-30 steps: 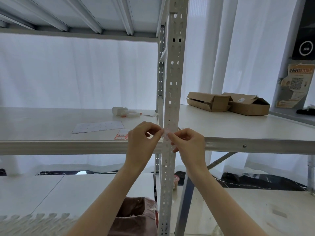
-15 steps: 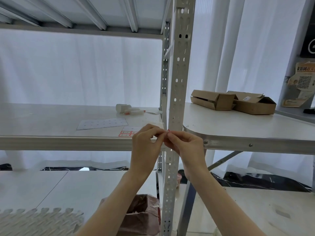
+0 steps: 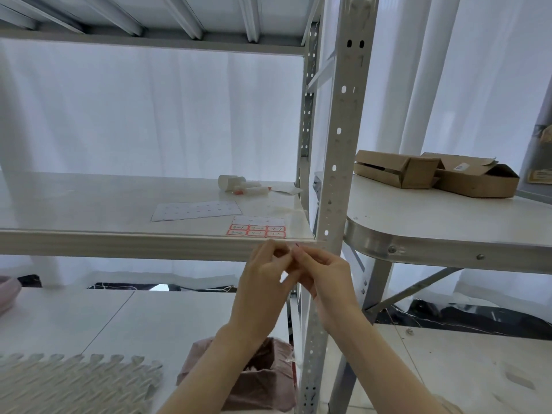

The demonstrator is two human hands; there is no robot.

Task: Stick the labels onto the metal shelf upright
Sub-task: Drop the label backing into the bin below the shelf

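Observation:
The perforated grey metal shelf upright (image 3: 339, 138) runs from top to bottom just right of centre. My left hand (image 3: 265, 282) and my right hand (image 3: 324, 279) meet fingertip to fingertip below the shelf's front edge, left of the upright. Between the fingertips is a small label (image 3: 296, 245), of which only a red-edged sliver shows. A label sheet (image 3: 256, 230) with red-bordered handwritten labels lies at the shelf's front right corner. A second, pale sheet (image 3: 195, 210) lies behind it.
White tubes and a small roll (image 3: 239, 185) lie at the back of the shelf (image 3: 89, 204). Two open cardboard boxes (image 3: 433, 174) sit on the rounded white table (image 3: 448, 231) to the right. A pink bag (image 3: 263, 380) and a foam mat (image 3: 74, 383) lie below.
Both hands have drifted left, off the upright's face, and now stay pinched together in front of the shelf edge. The view has tilted slightly.

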